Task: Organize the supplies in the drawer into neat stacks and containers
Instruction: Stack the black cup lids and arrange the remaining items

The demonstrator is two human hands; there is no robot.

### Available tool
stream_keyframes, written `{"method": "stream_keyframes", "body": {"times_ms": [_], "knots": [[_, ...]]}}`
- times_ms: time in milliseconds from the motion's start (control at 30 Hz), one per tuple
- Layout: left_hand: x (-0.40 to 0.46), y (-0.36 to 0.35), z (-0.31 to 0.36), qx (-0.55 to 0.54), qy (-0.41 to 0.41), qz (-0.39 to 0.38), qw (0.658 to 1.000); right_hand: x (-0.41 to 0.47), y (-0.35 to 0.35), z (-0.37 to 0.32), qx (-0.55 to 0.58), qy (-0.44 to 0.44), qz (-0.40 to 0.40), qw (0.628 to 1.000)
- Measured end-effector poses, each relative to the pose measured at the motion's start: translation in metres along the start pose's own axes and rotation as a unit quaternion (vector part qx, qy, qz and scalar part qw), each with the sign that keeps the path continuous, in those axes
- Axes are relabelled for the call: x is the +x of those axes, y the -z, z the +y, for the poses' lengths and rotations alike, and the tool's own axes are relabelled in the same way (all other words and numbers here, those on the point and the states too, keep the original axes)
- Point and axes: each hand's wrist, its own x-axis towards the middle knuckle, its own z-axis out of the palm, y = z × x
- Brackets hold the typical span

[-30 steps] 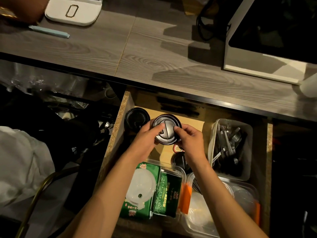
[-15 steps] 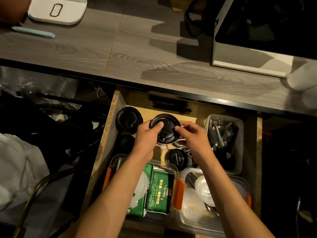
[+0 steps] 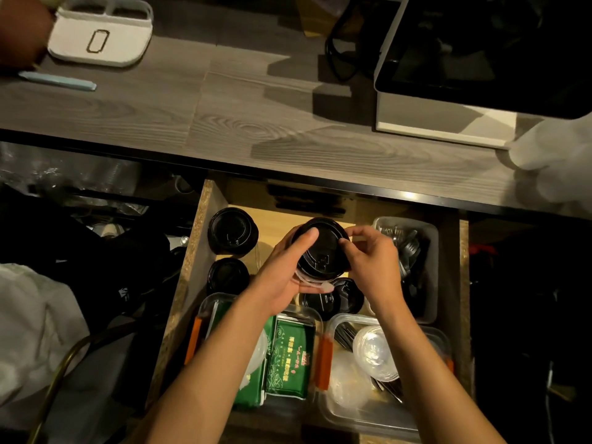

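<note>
Right now both of your hands are up over the middle of the open drawer (image 3: 192, 267), clamped on a small stack of black cup lids (image 3: 322, 248). Your left hand (image 3: 288, 267) cups the stack from the side and beneath, thumb pressed on the top lid near its far-left rim, with a pale lid edge showing under the black ones above your palm. Your right hand (image 3: 373, 264) pinches the right rim of the top lid with its fingertips. Just below the held stack, more black lids (image 3: 333, 298) lie on the drawer floor. At the drawer's far left corner sits another black lid pile (image 3: 232, 230), and a smaller black pile (image 3: 228, 275) sits just in front of it. Along the right side a clear bin (image 3: 431, 277) holds dark plastic cutlery. Nearest you, a clear container with orange clips (image 3: 195, 338) holds green packets (image 3: 290, 357), and beside it on the right a second clear container (image 3: 439, 347) holds clear round lids (image 3: 374, 350). Above the drawer, the wood-grain table (image 3: 224, 116) carries a white divided tray (image 3: 102, 30), a light blue pen (image 3: 57, 81) and a white-framed screen (image 3: 448, 123).
</note>
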Motion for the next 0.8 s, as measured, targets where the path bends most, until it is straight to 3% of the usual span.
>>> {"method": "stream_keyframes", "body": {"times_ms": [200,300,400,633,800], "knots": [[-0.023,0.017,0.001,-0.049,-0.025,0.018,0.998,-0.021,0.003,-0.015,0.091,-0.036,0.054,0.994],[-0.036,0.035,0.003,-0.024,-0.056,0.091,0.994,-0.035,0.001,-0.013,0.149,-0.052,0.113,0.981],[-0.050,0.054,0.004,-0.001,-0.092,0.143,0.985,-0.054,-0.008,-0.005,0.154,-0.051,0.114,0.980],[-0.076,0.087,-0.001,0.059,-0.161,0.173,0.970,-0.089,-0.052,0.001,0.206,-0.124,0.175,0.955],[-0.085,0.104,-0.008,0.082,-0.171,0.170,0.967,-0.103,-0.068,-0.009,0.251,-0.127,0.125,0.952]]}}
